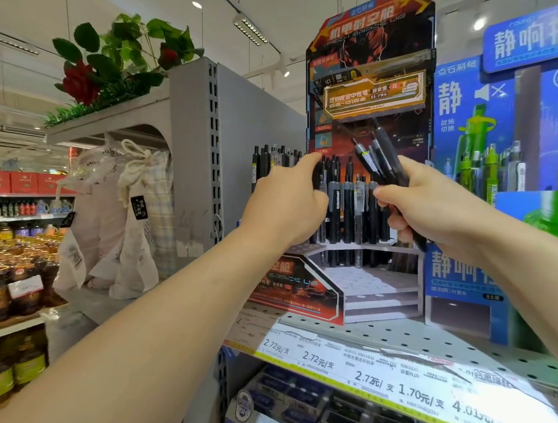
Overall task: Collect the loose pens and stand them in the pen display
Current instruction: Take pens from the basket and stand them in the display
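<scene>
– What's nearest the camera?
– The left forearm, rising from the bottom edge to the left hand, whose fingers curl round a dark pen standing at the left end of the pen display.
– And the other hand?
– The right hand grips a bundle of loose pens, black and grey, tilted up to the left in front of the display's printed back card; its fingers are closed tight round their lower ends.
– Where is the display?
– On a perforated shelf above a strip of price labels. A row of black pens stands upright in its upper tier, between the two hands; the lower steps show bare holes.
– Beside it?
– A blue display just to the right
</scene>
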